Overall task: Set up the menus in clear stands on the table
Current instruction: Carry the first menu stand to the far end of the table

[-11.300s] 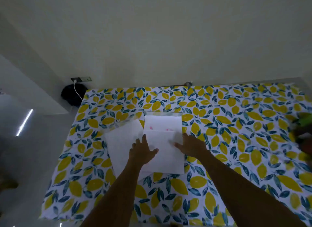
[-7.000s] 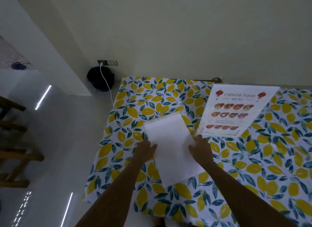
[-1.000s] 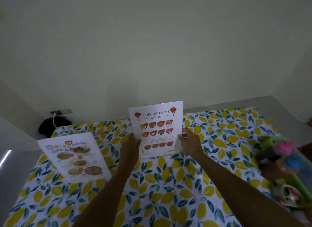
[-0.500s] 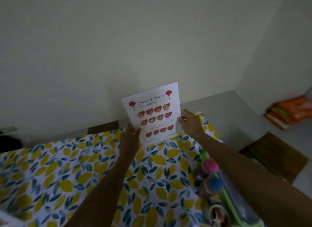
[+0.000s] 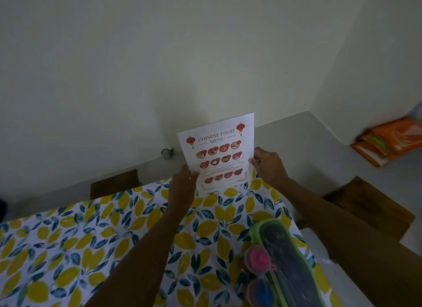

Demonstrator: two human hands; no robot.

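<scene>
A white Chinese food menu in its clear stand [image 5: 219,153] stands upright at the far right corner of the table [image 5: 96,242], which wears a lemon-print cloth. My left hand [image 5: 182,188] grips the stand's lower left edge. My right hand [image 5: 269,165] pinches its right edge. The stand's base rests at or just above the cloth; I cannot tell which. The second menu is out of view.
A green tray with a clear lid [image 5: 287,263] and containers with pink and blue lids [image 5: 258,258] sit at the table's right edge. Wooden seats [image 5: 114,183] [image 5: 370,206] stand beside the table. Orange packets [image 5: 392,140] lie on a ledge at right.
Both hands have carried the menu stand from the table's middle to its far right corner. The view has swung right, so the other menu on the left has left the frame.
</scene>
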